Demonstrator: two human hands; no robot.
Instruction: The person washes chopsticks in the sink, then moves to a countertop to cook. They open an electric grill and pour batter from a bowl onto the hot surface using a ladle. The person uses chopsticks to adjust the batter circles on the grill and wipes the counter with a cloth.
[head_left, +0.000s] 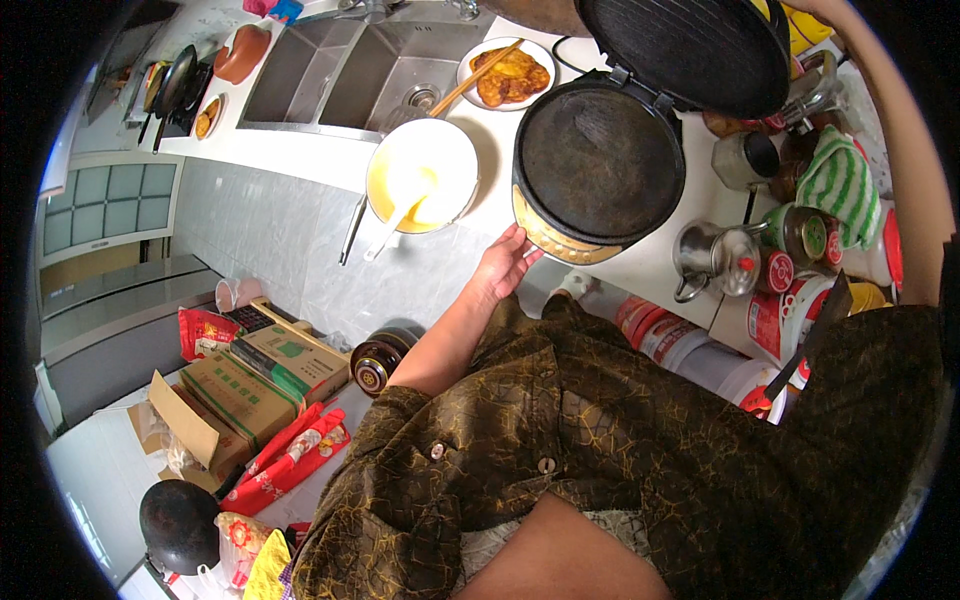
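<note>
A round electric griddle (600, 161) lies open on the counter, its dark lower plate bare. Its ridged black lid (686, 49) stands raised on hinges at the back right. My left hand (506, 262) holds the tan front edge of the griddle, thumb on top. My right hand (816, 6) reaches up beside the lid and is mostly cut off by the top of the picture; its grip is hidden. To the left stands a white bowl (459, 154) with yellow batter and a white spoon (394, 229). Behind it, chopsticks (476, 79) rest across a plate (550, 56) of browned pancakes (514, 79).
A double steel sink (367, 82) lies at the back left. On the right stand a metal pot (716, 259), a glass jar (742, 159), several lidded jars and a green-striped cloth (840, 187). Cardboard boxes (240, 397) and a dark wok (180, 525) are at lower left.
</note>
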